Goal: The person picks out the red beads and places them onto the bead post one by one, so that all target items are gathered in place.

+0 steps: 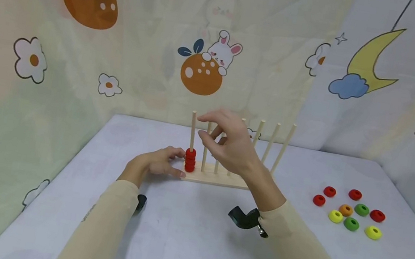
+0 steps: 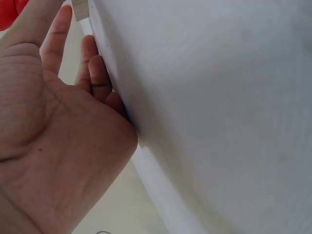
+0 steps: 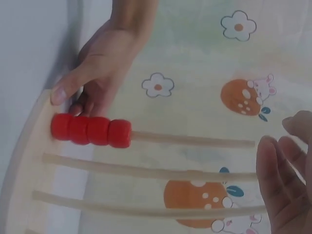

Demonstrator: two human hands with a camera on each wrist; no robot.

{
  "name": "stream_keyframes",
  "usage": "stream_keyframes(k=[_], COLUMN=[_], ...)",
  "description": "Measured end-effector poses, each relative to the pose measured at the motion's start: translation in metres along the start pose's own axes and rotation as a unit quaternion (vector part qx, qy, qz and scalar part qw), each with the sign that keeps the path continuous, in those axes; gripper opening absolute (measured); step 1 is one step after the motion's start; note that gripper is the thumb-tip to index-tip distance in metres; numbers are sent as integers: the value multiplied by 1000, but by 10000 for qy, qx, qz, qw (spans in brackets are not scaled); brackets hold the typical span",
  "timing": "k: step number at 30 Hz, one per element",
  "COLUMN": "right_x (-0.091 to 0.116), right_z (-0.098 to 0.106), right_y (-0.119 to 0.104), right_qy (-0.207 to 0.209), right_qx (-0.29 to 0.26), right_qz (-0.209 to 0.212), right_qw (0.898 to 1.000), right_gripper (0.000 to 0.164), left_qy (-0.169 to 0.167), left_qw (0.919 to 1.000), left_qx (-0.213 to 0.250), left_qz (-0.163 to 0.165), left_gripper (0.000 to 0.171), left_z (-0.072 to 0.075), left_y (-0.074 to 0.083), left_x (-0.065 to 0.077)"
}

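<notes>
A wooden peg stand (image 1: 220,179) with several upright pegs stands on the white table. Red beads (image 1: 190,160) are stacked at the bottom of its leftmost peg. My left hand (image 1: 159,161) grips the stand's left end, thumb at the front and fingers reaching behind; the right wrist view shows the thumb on the base (image 3: 46,117). My right hand (image 1: 234,145) is raised beside the top of the leftmost peg (image 1: 192,131), thumb and index finger apart with nothing between them. It hides parts of the middle pegs in the head view.
To the right on the table lie loose ring beads: several red (image 1: 377,216), two green (image 1: 351,224), two yellow (image 1: 373,232) and one orange (image 1: 346,210). A printed cloth (image 1: 155,48) hangs behind the table. A black wrist mount (image 1: 244,218) sticks out under the right forearm.
</notes>
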State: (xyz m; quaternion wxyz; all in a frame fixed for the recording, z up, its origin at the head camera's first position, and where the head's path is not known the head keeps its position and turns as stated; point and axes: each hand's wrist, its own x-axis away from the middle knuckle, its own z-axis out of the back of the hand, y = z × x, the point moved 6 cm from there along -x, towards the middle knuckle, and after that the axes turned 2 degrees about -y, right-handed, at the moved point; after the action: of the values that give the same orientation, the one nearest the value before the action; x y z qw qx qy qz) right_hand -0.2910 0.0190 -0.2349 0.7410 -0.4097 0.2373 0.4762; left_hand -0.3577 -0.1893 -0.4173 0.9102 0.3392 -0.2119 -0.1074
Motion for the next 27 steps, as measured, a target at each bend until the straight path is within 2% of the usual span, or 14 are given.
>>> stream_keyframes(k=[9, 20, 27], right_x=[24, 48, 62], right_z=[8, 18, 24], right_y=[9, 13, 19], right_qy=[-100, -254, -310], right_qx=[-361, -327, -224], right_qz=[98, 18, -100], right_qw=[9993, 9991, 9992], right_gripper=[29, 31, 31], left_qy=[-13, -23, -20], left_qw=[10000, 10000, 10000], left_qx=[56, 12, 11], left_qz=[-18, -40, -39], left_gripper=[61, 57, 61], left_z=[-3, -1, -2], left_y=[-1, 4, 4], left_x=[-1, 1, 2])
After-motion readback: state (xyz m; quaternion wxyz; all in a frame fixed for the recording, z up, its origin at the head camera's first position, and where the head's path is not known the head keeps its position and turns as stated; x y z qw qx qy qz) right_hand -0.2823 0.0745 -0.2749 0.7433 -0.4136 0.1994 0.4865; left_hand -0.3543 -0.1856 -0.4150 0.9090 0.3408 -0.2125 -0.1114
